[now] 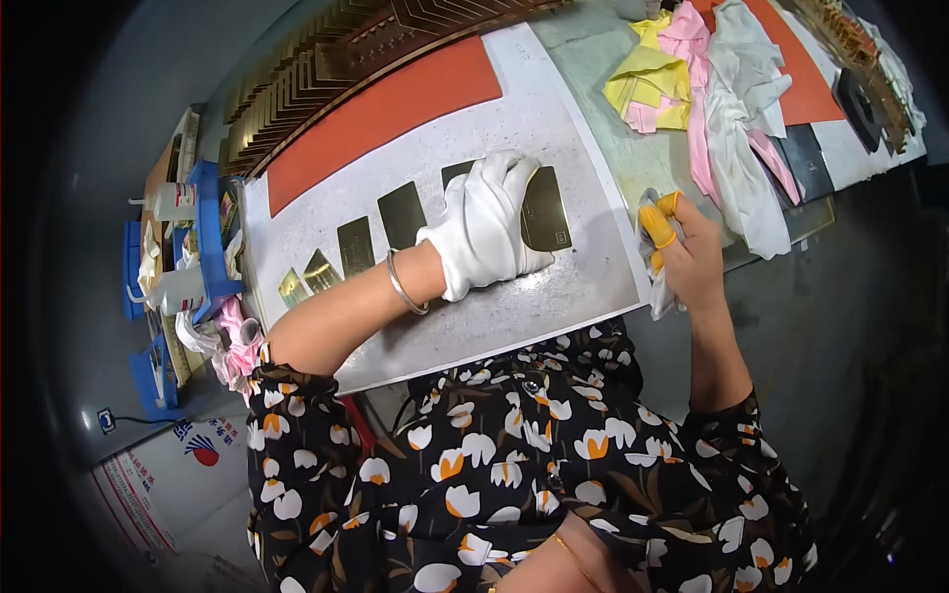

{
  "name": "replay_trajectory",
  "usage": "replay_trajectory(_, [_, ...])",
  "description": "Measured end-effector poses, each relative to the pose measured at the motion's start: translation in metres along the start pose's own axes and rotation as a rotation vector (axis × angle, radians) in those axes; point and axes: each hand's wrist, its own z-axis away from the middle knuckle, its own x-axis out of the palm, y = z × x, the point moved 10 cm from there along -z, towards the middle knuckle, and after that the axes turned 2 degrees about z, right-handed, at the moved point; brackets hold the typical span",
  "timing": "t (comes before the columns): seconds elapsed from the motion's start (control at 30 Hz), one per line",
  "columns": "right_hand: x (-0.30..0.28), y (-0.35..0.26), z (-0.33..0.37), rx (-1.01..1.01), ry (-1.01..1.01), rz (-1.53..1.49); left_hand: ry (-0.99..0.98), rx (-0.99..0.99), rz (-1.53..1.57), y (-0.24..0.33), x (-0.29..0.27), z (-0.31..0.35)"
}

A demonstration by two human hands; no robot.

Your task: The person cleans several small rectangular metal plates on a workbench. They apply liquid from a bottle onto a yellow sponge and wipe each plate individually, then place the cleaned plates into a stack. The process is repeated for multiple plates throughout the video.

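On pale work sheet [588, 287], dark glossy rectangular plate [548, 208], pinched in my white-gloved left hand [489, 222]: fingers at far edge, thumb at near edge. Small pale square mark near plate's lower right corner, too small to read. Bare right hand [694, 247], yellow finger covers [653, 226] on fingertips, closed on crumpled grey-white cloth [663, 294] at sheet's right edge. More dark rectangular plates [400, 214] in row leftward. Translucent plastic bottles [178, 202] wear red-printed labels; white package [188, 474], lower left, bears red and blue printing.
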Motion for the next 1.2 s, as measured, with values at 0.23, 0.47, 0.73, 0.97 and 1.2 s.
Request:
replay_trajectory(0.23, [0.015,-0.018,-0.007,-0.146,-0.134,0.410,0.189,0.117,-0.162,0.002,-0.001,0.013])
replay_trajectory(0.47, [0.079,-0.054,-0.042,-0.355,-0.353,0.882,0.072,-0.082,-0.257,-0.025,-0.004,0.023])
replay_trajectory(0.73, [0.131,-0.034,-0.083,-0.287,-0.457,1.027,0.106,-0.140,-0.190,-0.032,-0.003,0.020])
replay_trajectory(0.97, [0.134,-0.030,-0.057,-0.222,-0.474,1.008,-0.010,-0.082,-0.212,-0.028,0.007,0.018])
replay_trajectory(1.2, [0.127,-0.035,-0.015,-0.307,-0.424,0.963,-0.059,0.069,-0.220,-0.025,0.008,0.010])
